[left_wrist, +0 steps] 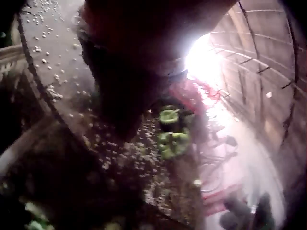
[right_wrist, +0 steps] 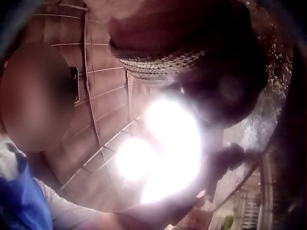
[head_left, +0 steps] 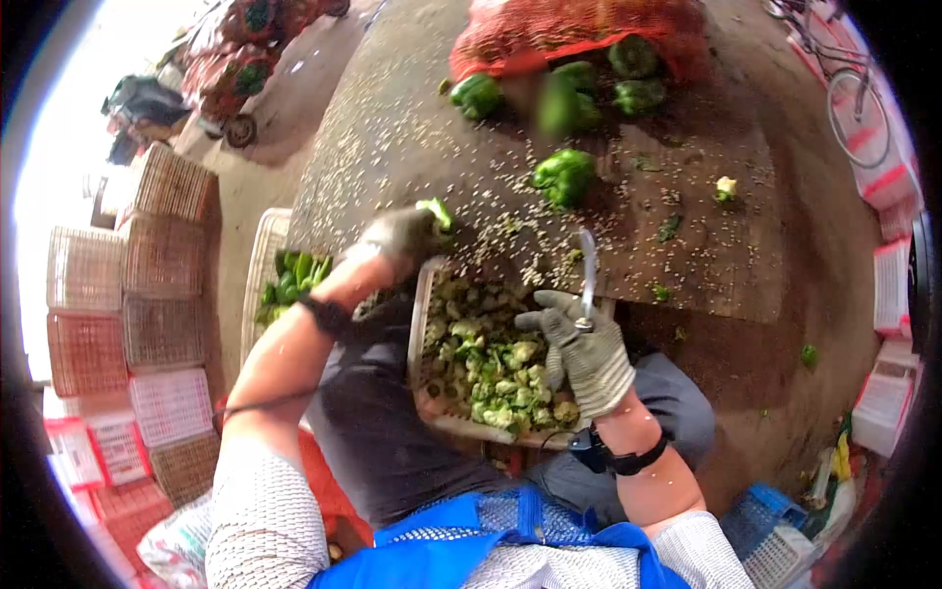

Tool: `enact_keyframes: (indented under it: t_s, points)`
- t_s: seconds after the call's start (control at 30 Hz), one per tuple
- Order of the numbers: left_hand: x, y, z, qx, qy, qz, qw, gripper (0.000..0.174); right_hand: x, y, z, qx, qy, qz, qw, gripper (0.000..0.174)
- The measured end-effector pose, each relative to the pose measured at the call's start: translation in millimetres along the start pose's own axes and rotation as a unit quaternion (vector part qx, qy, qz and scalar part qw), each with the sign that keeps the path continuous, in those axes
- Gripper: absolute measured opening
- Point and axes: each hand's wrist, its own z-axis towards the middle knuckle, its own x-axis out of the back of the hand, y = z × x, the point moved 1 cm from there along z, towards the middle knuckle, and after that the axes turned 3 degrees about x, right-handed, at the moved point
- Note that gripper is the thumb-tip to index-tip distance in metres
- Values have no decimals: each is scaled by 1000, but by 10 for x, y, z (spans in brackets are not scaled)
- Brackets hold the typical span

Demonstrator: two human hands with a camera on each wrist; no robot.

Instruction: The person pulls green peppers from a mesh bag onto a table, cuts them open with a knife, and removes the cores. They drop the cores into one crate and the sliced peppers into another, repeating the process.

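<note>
My gloved left hand (head_left: 397, 240), blurred, holds a piece of green pepper (head_left: 437, 213) over the near left edge of the table. In my gloved right hand (head_left: 589, 363) is a small knife (head_left: 589, 270), its thin curved blade pointing away from me. Between my knees a plastic crate (head_left: 420, 363) holds pepper cores and trimmings (head_left: 505, 378). A second crate (head_left: 257, 285), left of my left forearm, contains cut green pepper pieces (head_left: 294, 280). One whole green pepper (head_left: 566, 179) lies on the table beyond the knife. Both wrist views are dark around the hands.
The table (head_left: 383, 128) is strewn with pale seeds. At its far end lies a red mesh sack (head_left: 579, 34) with several green peppers (head_left: 478, 96) before it. Stacked crates (head_left: 162, 265) stand at the left, and a bicycle (head_left: 854, 103) at the far right.
</note>
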Motion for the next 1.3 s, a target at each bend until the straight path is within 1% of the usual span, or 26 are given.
enact_keyframes:
  t_s: [0.03,0.1,0.13,0.2,0.23,0.27,0.37,0.47,0.53,0.6,0.63,0.67,0.73,0.8,0.83,0.9,0.93,0.97,1.03,1.07,1.1,1.13,1.2,1.23,1.27,1.3]
  points:
    - [218,301,-250,15,9,-122,992,22,12,27,24,42,4,-22,999,54]
    - [367,770,-597,-11,-50,-295,954,28,102,101,72,104,3,-78,991,66]
    - [225,851,-696,-130,27,-282,950,27,97,129,36,75,-22,122,989,58]
    - [156,1144,-778,-149,-12,-171,974,24,111,108,56,102,-17,-110,989,65]
    - [137,1293,-822,-152,-27,-118,981,25,80,124,66,120,-29,-52,991,70]
    - [123,1364,-840,-152,-42,-67,985,26,79,104,71,124,-24,-81,989,68]
    - [-5,1372,-762,-254,-3,-112,961,27,159,198,108,97,-23,-37,994,60]
    - [-39,1475,-785,-198,-53,-84,975,24,125,187,101,80,-11,-42,996,50]
    - [-286,1353,-767,-208,13,-138,968,18,33,128,130,61,5,-42,997,48]
    - [-506,1236,-789,-225,72,-213,948,13,6,130,200,85,7,-125,989,49]
    - [-721,1150,-760,-128,-86,-474,867,16,9,147,212,81,-2,-137,987,49]
    - [-735,1145,-750,25,-168,-695,699,21,12,171,215,77,-11,-149,986,50]
    - [-712,1084,-782,175,-290,-803,490,20,0,215,170,45,-24,-128,990,52]
    - [-962,947,-738,-43,-232,-678,696,25,-20,246,143,12,-40,-108,993,53]
    - [-1085,877,-720,-130,-165,-603,770,28,-22,256,166,4,-33,-143,989,53]
    - [-1000,891,-721,-140,-141,-607,770,30,4,316,198,14,-34,-93,995,54]
    - [-1013,866,-724,-112,-160,-634,748,29,12,329,215,21,-33,-69,997,54]
    - [-845,895,-758,-101,-157,-651,735,29,-20,235,230,18,-34,-124,992,55]
    - [-510,951,-829,-81,-150,-685,708,30,-51,133,240,36,-40,-102,993,57]
    - [-505,962,-849,-10,-183,-748,638,30,-67,103,232,43,-43,-90,994,58]
    - [-406,939,-821,-201,-93,-561,798,24,-117,56,210,34,-40,-44,998,60]
    - [-308,912,-804,-331,84,-347,873,18,-78,64,230,20,-48,-39,998,62]
    - [-214,970,-856,-305,134,-300,894,17,-33,56,259,-83,-61,58,993,61]
    - [-121,983,-874,-290,201,-324,878,18,11,187,315,-78,-53,47,994,58]
    - [-129,1032,-877,-213,234,-505,803,11,-31,208,286,-71,-44,62,995,57]
    - [-99,1003,-904,-140,220,-560,786,7,-92,236,240,-62,-35,77,994,56]
